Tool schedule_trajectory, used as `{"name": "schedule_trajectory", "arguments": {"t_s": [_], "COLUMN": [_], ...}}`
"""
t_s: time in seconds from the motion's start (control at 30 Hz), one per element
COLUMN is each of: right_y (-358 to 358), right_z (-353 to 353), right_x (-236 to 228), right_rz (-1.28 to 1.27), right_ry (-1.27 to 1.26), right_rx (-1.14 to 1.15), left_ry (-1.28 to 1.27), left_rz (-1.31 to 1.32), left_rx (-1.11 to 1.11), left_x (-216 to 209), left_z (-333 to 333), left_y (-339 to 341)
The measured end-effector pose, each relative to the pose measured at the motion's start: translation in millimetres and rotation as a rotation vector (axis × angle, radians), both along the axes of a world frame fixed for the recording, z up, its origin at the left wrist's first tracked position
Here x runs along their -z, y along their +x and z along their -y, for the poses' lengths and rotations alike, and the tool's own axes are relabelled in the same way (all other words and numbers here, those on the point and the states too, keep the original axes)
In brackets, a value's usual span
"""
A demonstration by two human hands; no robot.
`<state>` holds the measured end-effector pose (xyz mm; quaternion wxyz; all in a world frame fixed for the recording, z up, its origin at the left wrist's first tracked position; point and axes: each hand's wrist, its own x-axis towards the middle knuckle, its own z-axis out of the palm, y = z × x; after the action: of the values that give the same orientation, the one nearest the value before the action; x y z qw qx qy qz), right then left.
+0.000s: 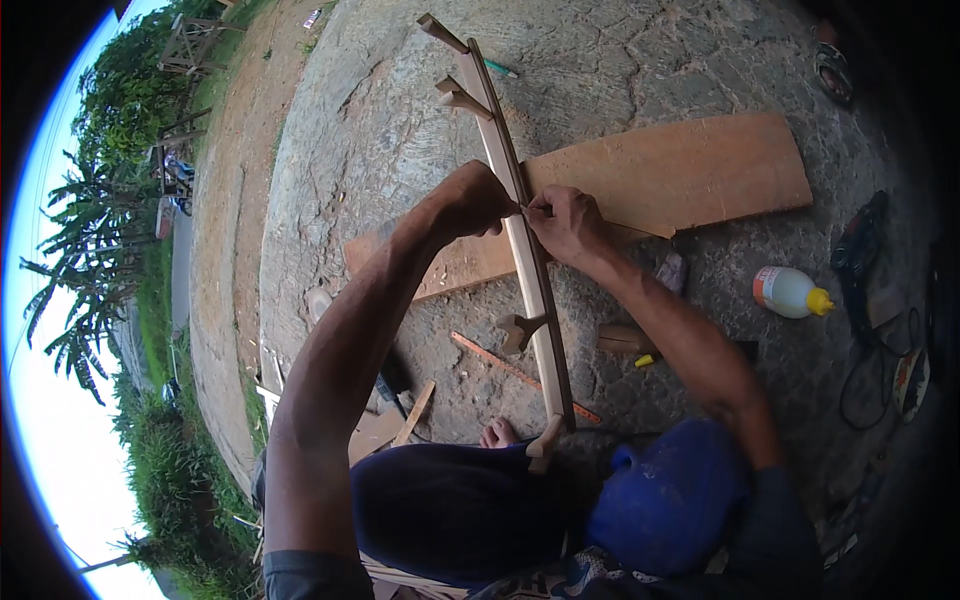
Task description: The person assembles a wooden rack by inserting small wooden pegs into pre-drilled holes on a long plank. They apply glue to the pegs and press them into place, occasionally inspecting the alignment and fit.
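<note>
A long, narrow wooden rail point(540, 300) with several short carved wooden pegs point(520, 332) along it runs from the far middle down toward my legs. Against its left side is my left hand point(478, 203), fingers curled and partly hidden at the rail. From the right, my right hand point(568, 224) pinches at the rail's edge, its fingertips close to those of the left. Whatever lies between the fingertips is too small to name. Under the rail lies a broad wooden board point(690, 172), crossing beneath both hands.
Right of my forearm stand a white glue bottle with a yellow cap point(790, 292) and a power drill point(858, 240) with its cord. An orange ruler-like strip point(500, 364) and a green pencil point(501, 68) lie on rough concrete point(340, 150). A blue rounded object point(665, 500) sits near me.
</note>
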<state>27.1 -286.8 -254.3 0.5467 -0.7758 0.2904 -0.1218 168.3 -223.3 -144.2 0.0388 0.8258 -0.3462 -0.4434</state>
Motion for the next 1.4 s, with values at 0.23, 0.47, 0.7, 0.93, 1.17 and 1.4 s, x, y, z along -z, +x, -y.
{"name": "schedule_trajectory", "arguments": {"t_s": [0.23,0.47,0.7,0.93,1.17,1.4], "right_y": [-2,0,-21,-41,-35,-15], "right_z": [-10,-17,1,17,12,-7], "right_x": [24,34,17,-29,-20,21], "right_rz": [0.053,0.116,0.288,0.403,-0.009,0.033], "right_ry": [0.15,0.069,0.273,1.105,-0.077,0.027], "right_rx": [0.082,0.101,0.241,0.201,-0.068,-0.005], "left_ry": [0.009,-0.001,0.034,0.004,0.042,0.04], "left_rz": [0.0,0.012,0.039,0.015,0.037,0.013], "left_rx": [0.002,0.006,0.036,0.015,0.004,-0.001], "left_x": [-6,-5,-1,3,-10,-5], "left_z": [3,3,2,-2,8,3], "left_y": [-4,-5,-1,1,-7,-4]}}
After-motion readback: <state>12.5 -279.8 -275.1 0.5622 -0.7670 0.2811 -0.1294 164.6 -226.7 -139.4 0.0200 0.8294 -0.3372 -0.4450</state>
